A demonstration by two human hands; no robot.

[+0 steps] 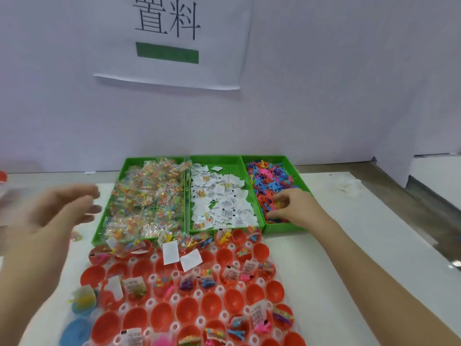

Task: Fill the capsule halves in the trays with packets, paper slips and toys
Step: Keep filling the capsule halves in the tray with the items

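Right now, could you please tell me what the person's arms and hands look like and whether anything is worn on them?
Both are bare: the left hand and right hand show no gloves, rings or watch, and the left forearm and right forearm carry no sleeve in view. The left hand is blurred, so fine detail is unclear.

The bins (139, 162) were bright green. The packets (147, 196) were clear with orange, yellow and green specks; the paper slips (222, 203) white with black print; the toys (269, 178) pink, blue and orange. The capsule halves (187, 308) were red, a few blue.
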